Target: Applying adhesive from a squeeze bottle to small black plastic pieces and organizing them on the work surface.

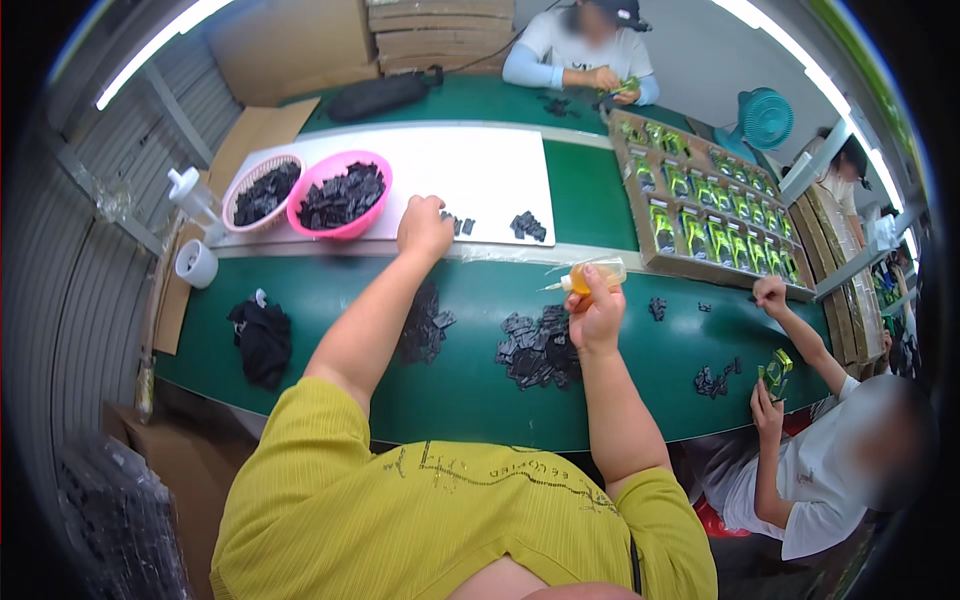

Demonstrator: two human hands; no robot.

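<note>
1. Nearest, on the green desk [660, 350], lie two big heaps of small black pieces: a left heap [428, 325], partly hidden by the left forearm, and a right heap [535, 350]. One black cloth [262, 342] lies well to their left.
2. One squeeze bottle [578, 282] with amber liquid is closed firmly in the right grip [597, 318], just above the right heap; its thin nozzle points left, toward the left grip [425, 230].
3. To the right, one co-worker [830, 480] holds a green item, with three small groups of black pieces nearby.
4. The left grip has its fingers curled down over one white board [480, 165], beside a short row of black pieces [462, 226]; whether it pinches one, I cannot tell. One small cluster [528, 227] lies farther right, apart from the hand.
5. Left of that hand stand two full baskets, a bright pink basket [382, 212] and a pale basket [232, 205], with one white cup [197, 265] near the desk's left edge.
6. Farther off are one shallow carton [708, 272] of green-and-black packs, one teal fan [766, 118] and a second seated person [580, 45].
7. Corrugated wall panels and bright strip lights enclose the room.
</note>
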